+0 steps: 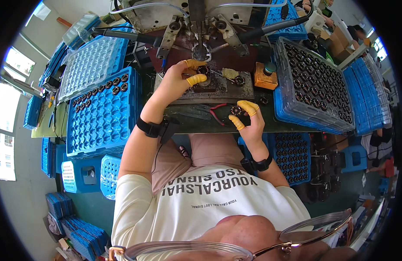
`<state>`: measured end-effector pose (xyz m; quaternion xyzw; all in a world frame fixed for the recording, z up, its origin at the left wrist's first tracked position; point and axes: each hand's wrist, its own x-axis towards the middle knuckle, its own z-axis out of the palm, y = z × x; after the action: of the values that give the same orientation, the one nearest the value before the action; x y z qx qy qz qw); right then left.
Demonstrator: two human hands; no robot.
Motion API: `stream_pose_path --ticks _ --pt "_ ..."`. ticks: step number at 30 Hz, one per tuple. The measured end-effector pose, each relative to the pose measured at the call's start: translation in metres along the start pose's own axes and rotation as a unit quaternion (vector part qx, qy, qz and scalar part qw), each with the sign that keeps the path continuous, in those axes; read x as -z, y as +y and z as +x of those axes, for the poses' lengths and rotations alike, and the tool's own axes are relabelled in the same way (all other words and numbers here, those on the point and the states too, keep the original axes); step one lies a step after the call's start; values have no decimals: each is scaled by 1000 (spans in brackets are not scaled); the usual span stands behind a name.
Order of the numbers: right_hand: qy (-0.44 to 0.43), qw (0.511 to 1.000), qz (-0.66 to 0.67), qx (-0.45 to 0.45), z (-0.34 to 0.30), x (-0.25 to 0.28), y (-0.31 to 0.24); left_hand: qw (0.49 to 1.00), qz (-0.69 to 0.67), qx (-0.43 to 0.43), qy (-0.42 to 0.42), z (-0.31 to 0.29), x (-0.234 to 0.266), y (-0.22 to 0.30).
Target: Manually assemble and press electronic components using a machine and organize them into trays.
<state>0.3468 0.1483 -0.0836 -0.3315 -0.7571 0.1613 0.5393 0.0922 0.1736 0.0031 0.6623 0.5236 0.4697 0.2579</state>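
part [203,70], round and dark, sits between thumb and fingers of our left hand [180,77], which is closed about it above the plate [172,92], toward the rear edge. the tool head [201,51] stands just behind it, so from this grip the head lies away from us, and the left hand is much the nearer one. we make out no long axis, the part being round. our right hand [253,125] grasps a second part [237,111] in its fingers, out past the plate's front edge, near the right corner. a loose part [239,80] lies toward the plate's right edge, beside a yellowish lump [229,73].
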Motion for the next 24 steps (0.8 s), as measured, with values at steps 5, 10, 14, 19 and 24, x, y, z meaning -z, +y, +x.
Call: stream_pose_path --ticks 5,10,14,19,24 --pt "-4 1000 -2 -12 -4 2 2 998 49 -19 24 -3 -7 5" --pt "4 1000 -7 7 -4 1 5 999 13 38 -24 0 0 6" --pt "-2 1000 -13 -5 -5 2 4 988 142 -55 36 -9 -16 16" --pt "-31 999 -11 -20 -1 2 0 979 156 -85 103 -12 -25 6" --pt "23 997 -48 52 32 15 2 966 194 -107 132 -32 -15 12"
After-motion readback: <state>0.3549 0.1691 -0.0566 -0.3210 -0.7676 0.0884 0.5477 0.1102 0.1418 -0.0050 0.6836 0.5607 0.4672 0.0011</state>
